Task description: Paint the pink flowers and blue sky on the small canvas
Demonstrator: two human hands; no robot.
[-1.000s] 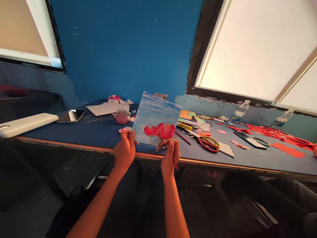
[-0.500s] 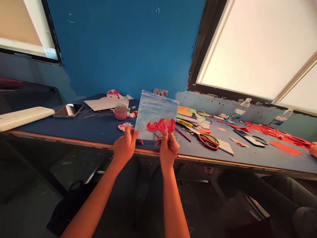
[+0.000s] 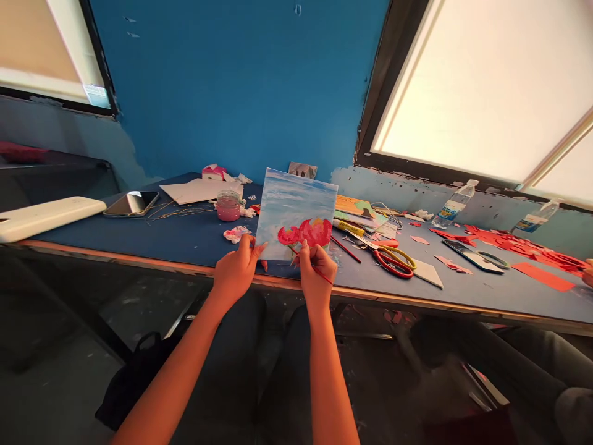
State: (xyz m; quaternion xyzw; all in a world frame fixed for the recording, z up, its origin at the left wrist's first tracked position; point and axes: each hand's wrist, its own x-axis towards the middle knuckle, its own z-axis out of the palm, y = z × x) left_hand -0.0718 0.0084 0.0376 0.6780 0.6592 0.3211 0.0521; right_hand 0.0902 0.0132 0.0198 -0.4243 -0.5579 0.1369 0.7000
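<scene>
My left hand [image 3: 237,267] grips the lower left corner of a painted canvas panel [image 3: 296,198], tilted up at the table's front edge. It shows a blue, cloudy sky and two red flowers. Between the fingers of my right hand [image 3: 317,272] is a thin red paintbrush [image 3: 323,274], its front end by the stem under the left flower. The brush tip is too small to make out clearly. Behind my left hand lies a crumpled, paint-stained tissue [image 3: 236,233]. A glass jar of pinkish water [image 3: 228,206] stands beyond it.
Right of the panel lie another red brush [image 3: 346,250], scissors [image 3: 393,261], a yellow tube [image 3: 348,227] and a phone [image 3: 472,256]. Red paper scraps [image 3: 514,244] and two bottles [image 3: 454,204] are farther right. A second phone [image 3: 132,204] and a white case [image 3: 50,216] lie left. Another person's hand [image 3: 588,275] shows at the right edge.
My right hand and the brush have shifted slightly against the panel, with the brush's rear end drawn in closer to the hand. The whole view has moved a little; both grips stay the same.
</scene>
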